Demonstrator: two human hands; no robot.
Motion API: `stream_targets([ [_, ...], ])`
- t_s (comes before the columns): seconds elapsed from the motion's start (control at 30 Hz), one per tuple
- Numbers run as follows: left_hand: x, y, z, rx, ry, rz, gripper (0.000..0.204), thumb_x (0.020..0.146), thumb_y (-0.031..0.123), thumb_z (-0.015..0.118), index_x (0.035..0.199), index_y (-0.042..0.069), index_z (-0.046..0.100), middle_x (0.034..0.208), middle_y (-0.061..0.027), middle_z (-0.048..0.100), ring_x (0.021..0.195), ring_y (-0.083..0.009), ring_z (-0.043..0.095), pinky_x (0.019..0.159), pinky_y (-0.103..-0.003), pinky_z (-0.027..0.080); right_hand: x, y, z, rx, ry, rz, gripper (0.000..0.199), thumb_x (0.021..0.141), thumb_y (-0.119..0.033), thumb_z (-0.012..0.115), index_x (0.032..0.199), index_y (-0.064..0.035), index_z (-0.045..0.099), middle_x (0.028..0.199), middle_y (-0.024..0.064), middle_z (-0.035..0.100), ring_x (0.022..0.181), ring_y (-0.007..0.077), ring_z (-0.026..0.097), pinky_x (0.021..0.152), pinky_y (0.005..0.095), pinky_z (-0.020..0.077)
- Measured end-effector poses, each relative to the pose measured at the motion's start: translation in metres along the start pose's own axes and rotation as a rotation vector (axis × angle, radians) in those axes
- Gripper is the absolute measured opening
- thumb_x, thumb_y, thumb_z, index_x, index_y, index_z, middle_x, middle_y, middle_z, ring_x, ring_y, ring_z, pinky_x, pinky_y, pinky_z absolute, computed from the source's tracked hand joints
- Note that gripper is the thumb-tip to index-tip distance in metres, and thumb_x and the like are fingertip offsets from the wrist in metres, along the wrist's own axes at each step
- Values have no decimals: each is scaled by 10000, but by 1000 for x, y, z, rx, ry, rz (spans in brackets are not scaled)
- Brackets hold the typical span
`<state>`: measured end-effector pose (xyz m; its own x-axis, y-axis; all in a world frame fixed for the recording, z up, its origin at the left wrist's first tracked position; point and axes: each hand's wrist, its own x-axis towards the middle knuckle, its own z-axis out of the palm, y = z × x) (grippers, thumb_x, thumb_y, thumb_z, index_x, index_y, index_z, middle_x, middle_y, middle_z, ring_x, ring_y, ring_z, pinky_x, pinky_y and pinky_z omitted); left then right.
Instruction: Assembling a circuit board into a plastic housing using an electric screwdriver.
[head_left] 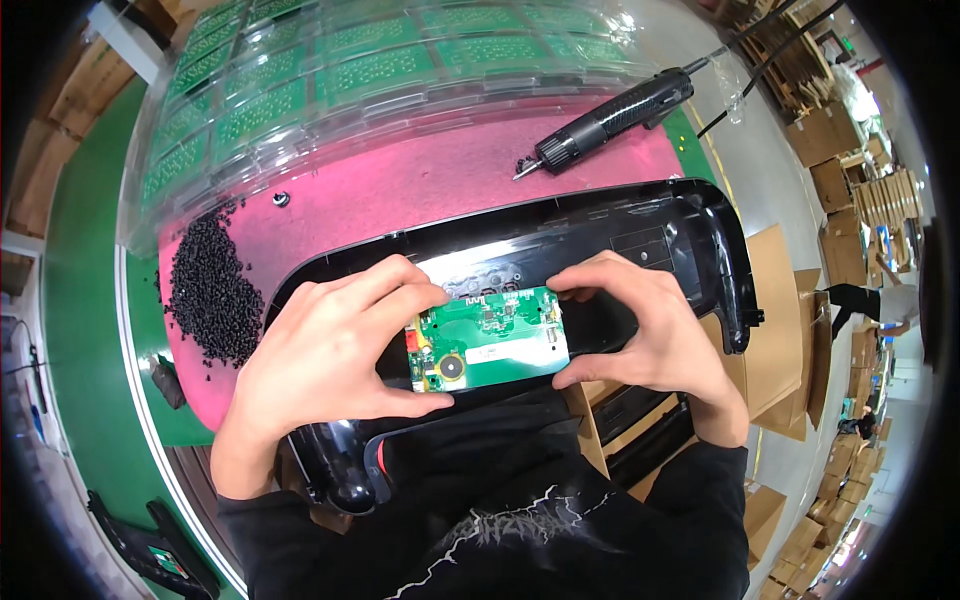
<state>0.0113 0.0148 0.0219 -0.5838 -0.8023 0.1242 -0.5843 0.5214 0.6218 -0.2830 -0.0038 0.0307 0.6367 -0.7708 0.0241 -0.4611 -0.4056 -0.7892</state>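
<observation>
Between my two hands is a green circuit board (500,345) with a round dark buzzer, a red connector at its left end and a white label strip. My left hand (330,345) grips its left end, thumb below and fingers above. The right end is pinched by my right hand (640,325) in the same way. Beneath the board lies a long, curved, glossy black plastic housing (400,250). I cannot tell whether the board touches it.
Black screws (212,285) are heaped at the left of the pink mat (400,195). An electric screwdriver (610,120) lies at the far right. Clear trays of green boards (375,70) stand behind. An open cardboard box (775,330) is on the right, and another black housing (150,545) at lower left.
</observation>
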Motion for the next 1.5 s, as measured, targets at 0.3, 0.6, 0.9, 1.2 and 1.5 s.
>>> stream_targets([
  [0.3,4,-2,6,110,-53,-102,697,606,351,882,1166,51,592,1085,-76,594,873,-311,660,681,-379,530,6,27,16,-71,120,-56,610,660,-119,882,1203,-33,618,1181,119,642,1024,264,613,820,346,507],
  [0.6,4,2,7,179,-78,-99,597,687,265,841,1166,27,575,1106,-76,571,897,-282,675,632,-381,544,7,29,21,-110,131,-48,592,657,-70,863,1197,-55,622,1248,98,599,1095,259,582,809,327,514],
  [0.9,4,0,7,159,-83,-129,656,627,278,854,1185,45,598,1138,-82,573,885,-293,647,655,-387,522,8,31,20,-126,130,-81,606,644,-62,867,1199,-53,624,1231,95,592,1080,268,579,810,331,516],
  [1.2,4,0,7,153,-76,-125,651,630,270,852,1188,49,598,1126,-84,572,878,-293,642,663,-390,523,9,31,21,-124,133,-80,611,632,-57,869,1192,-44,625,1218,105,594,1082,279,577,841,348,513],
  [1.5,3,2,7,153,-78,-126,652,633,262,854,1193,49,595,1136,-82,569,896,-293,642,670,-389,526,8,32,21,-171,110,-126,594,681,-88,851,1203,-23,575,1213,131,556,1110,333,542,963,391,462],
])
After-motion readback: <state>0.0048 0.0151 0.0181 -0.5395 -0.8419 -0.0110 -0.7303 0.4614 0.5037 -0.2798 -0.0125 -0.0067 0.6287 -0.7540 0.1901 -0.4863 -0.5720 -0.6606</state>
